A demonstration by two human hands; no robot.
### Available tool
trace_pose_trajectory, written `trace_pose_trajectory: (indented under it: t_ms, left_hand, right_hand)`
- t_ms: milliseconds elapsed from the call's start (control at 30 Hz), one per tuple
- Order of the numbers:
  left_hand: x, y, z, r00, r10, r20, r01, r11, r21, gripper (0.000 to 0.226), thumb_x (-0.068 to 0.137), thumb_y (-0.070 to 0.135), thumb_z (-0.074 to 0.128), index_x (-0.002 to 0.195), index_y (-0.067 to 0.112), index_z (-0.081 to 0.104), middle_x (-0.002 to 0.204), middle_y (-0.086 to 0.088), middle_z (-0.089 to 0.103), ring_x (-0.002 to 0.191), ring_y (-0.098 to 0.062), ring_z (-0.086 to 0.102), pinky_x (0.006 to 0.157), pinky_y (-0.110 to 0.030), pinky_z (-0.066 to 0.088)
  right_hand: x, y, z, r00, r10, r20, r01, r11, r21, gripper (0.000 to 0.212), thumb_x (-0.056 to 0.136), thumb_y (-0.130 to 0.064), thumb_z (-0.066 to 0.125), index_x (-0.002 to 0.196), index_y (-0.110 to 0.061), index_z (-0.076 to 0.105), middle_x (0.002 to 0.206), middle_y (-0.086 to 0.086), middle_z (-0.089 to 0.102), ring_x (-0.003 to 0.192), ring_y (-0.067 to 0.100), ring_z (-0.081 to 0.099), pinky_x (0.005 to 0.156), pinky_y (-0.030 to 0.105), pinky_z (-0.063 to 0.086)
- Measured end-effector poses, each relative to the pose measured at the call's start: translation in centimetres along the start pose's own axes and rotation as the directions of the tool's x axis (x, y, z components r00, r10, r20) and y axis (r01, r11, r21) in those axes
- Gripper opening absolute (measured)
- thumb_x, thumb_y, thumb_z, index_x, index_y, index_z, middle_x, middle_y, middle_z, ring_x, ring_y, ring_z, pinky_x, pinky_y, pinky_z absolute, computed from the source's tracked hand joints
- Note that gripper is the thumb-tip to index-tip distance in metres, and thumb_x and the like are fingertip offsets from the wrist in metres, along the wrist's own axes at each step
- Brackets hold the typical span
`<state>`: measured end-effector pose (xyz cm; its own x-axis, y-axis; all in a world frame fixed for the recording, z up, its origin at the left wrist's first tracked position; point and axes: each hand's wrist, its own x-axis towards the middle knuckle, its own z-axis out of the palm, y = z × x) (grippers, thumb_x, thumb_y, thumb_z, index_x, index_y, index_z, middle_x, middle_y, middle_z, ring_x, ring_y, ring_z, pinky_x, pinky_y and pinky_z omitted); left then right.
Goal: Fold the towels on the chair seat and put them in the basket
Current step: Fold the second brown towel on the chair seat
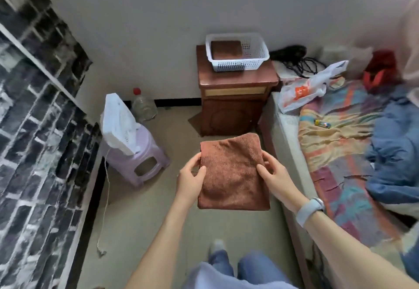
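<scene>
Both forearms are bare, with no sleeves in sight. A pale grey smartwatch band point(309, 211) wraps the right wrist. Blue jeans point(256, 268) cover the legs, and a light grey shoe point(216, 245) shows beneath.

basket point(254, 50) right half free | left: folded towel point(226, 49)

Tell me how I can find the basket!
Look at the brown cabinet against the back wall, beside the bed. The basket sits on top of it. It is the only white thing full of little holes, and a folded brown towel lies inside.
</scene>
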<state>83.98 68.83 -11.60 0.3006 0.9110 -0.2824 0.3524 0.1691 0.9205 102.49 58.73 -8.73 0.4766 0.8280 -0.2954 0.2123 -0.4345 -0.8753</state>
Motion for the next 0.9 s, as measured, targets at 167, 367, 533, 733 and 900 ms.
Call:
trace_pose_trajectory:
  t_ms: [167, 367, 533, 733, 900]
  left_hand:
    - [9.8, 4.4, 2.8, 0.997, 0.020, 0.081, -0.022, 0.999, 0.026, 0.038, 0.087, 0.008, 0.054, 0.125, 0.017, 0.055, 0.124, 0.001, 0.059, 0.116, -0.012, 0.053, 0.104, -0.035, 0.040]
    - [23.1, 9.1, 6.4, 0.997, 0.064, 0.052, -0.067, 0.996, 0.063, 0.039, 0.087, 0.011, 0.056, 0.125, 0.019, 0.055, 0.121, 0.002, 0.060, 0.100, -0.002, 0.055, 0.095, -0.024, 0.043]
    - [35.2, 14.3, 9.2, 0.999, 0.029, -0.025, -0.027, 0.997, 0.068, 0.039, 0.088, 0.012, 0.054, 0.126, 0.020, 0.054, 0.118, 0.003, 0.060, 0.085, 0.008, 0.056, 0.083, -0.015, 0.043]
    - [47.6, 18.9, 11.8, 0.994, -0.057, -0.092, 0.061, 0.997, 0.046, 0.040, 0.092, 0.013, 0.050, 0.131, 0.018, 0.048, 0.132, -0.002, 0.053, 0.120, -0.015, 0.048, 0.103, -0.032, 0.038]
    - [56.1, 20.0, 13.1, 0.988, -0.089, -0.128, 0.092, 0.996, 0.019, 0.040, 0.092, 0.012, 0.049, 0.131, 0.018, 0.048, 0.134, -0.004, 0.052, 0.123, -0.016, 0.047, 0.102, -0.027, 0.037]
  right_hand:
    - [9.3, -1.1, -2.6, 0.996, 0.011, -0.086, -0.009, 1.000, 0.022, 0.044, 0.093, -0.014, 0.047, 0.136, -0.019, 0.041, 0.115, -0.001, 0.059, 0.096, 0.005, 0.055, 0.084, 0.023, 0.042]
    - [23.9, -2.7, -5.5, 0.997, 0.038, -0.066, -0.032, 0.995, 0.091, 0.044, 0.095, -0.024, 0.045, 0.137, -0.025, 0.037, 0.109, -0.012, 0.054, 0.095, -0.001, 0.052, 0.076, 0.016, 0.044]
    - [37.6, -6.1, -7.9, 0.998, -0.008, -0.055, 0.014, 0.994, 0.113, 0.042, 0.094, -0.017, 0.046, 0.135, -0.024, 0.042, 0.106, -0.011, 0.058, 0.091, -0.005, 0.053, 0.066, 0.007, 0.045]
    - [51.2, -10.0, -9.5, 0.998, -0.025, -0.060, 0.028, 0.998, 0.052, 0.043, 0.093, -0.017, 0.047, 0.135, -0.021, 0.041, 0.113, -0.006, 0.056, 0.096, 0.004, 0.053, 0.076, 0.010, 0.041]
    - [59.6, -11.9, -9.3, 0.999, -0.011, -0.051, 0.014, 0.999, 0.046, 0.043, 0.096, -0.017, 0.042, 0.138, -0.021, 0.036, 0.123, -0.001, 0.052, 0.110, 0.013, 0.051, 0.097, 0.030, 0.044]
